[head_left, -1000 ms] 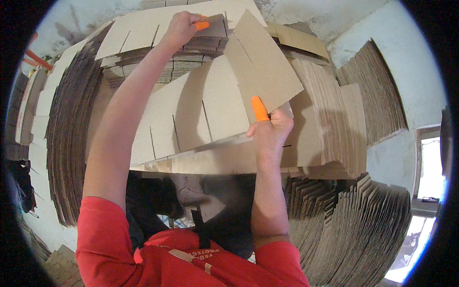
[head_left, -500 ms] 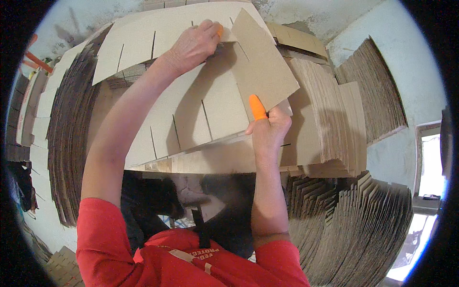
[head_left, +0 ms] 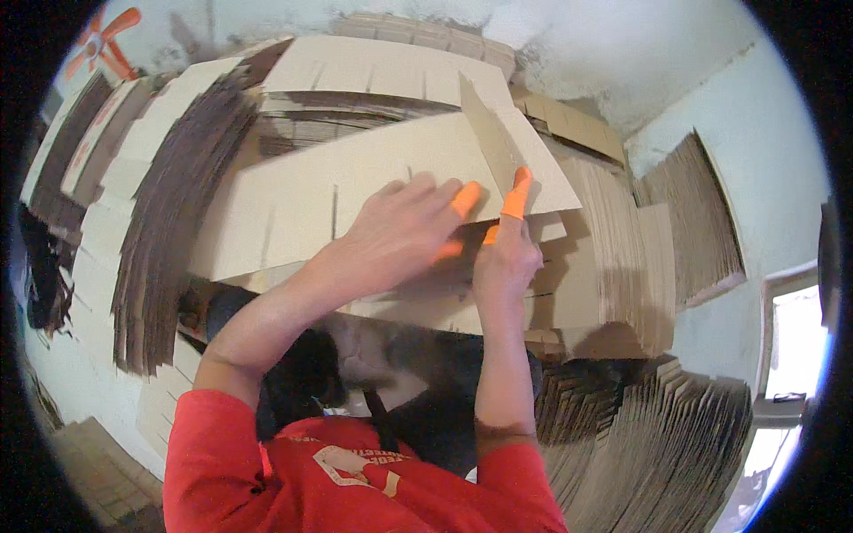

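Right hand (head_left: 506,258) pinching card (head_left: 490,133) by its near end, over right part of slotted sheet (head_left: 298,204), near worktop's (head_left: 435,315) front edge.
Left hand (head_left: 400,233) at sheet's near edge, blurred; thumb and forefinger look apart, can't tell if gripping. I'd keep the right pinch light and let the left steady the sheet so slots don't bend. Worktop crowded: stack (head_left: 613,258) along right end, pile (head_left: 329,131) toward back, dark-edged row (head_left: 182,222) by left edge. Stained pale wall (head_left: 711,107) behind, bright opening (head_left: 795,338) at right.
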`<state>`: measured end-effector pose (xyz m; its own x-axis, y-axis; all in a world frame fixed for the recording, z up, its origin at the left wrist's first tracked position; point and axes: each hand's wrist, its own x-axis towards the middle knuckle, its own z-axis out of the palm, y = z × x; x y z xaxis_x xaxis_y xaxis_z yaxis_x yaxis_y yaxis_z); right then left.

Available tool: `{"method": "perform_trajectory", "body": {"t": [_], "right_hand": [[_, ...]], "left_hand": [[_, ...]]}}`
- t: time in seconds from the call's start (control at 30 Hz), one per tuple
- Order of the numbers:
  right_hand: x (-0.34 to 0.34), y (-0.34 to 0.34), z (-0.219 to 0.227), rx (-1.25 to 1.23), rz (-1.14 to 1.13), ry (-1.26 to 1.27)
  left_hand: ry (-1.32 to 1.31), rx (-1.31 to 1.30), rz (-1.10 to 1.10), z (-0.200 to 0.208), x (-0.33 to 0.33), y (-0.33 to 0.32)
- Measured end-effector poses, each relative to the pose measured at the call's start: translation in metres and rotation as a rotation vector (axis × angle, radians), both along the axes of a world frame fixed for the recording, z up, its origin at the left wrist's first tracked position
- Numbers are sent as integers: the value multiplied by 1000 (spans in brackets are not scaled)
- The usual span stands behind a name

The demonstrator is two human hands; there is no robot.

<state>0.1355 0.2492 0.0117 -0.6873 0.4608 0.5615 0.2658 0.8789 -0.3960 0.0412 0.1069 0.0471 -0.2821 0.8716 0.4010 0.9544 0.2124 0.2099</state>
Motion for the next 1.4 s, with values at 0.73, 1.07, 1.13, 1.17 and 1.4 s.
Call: {"method": "perform_trajectory", "body": {"t": [0.73, 1.07, 1.13, 1.17, 1.4], "right_hand": [[-107, 25, 47, 64, 310, -749], [76, -20, 12, 284, 45, -778], [86, -16, -1, 146, 71, -822], [88, -11, -6, 115, 77, -807], [106, 50, -34, 126, 228, -449]], "left_hand": [[-12, -151, 491, -39, -21, -215], [-754, 1195, 771, -159, -17, -253], [-972, 1306, 743, -170, -23, -238], [-1076, 1363, 729, -179, -29, -231], [-1335, 1479, 453, -177, -78, -203]]}}
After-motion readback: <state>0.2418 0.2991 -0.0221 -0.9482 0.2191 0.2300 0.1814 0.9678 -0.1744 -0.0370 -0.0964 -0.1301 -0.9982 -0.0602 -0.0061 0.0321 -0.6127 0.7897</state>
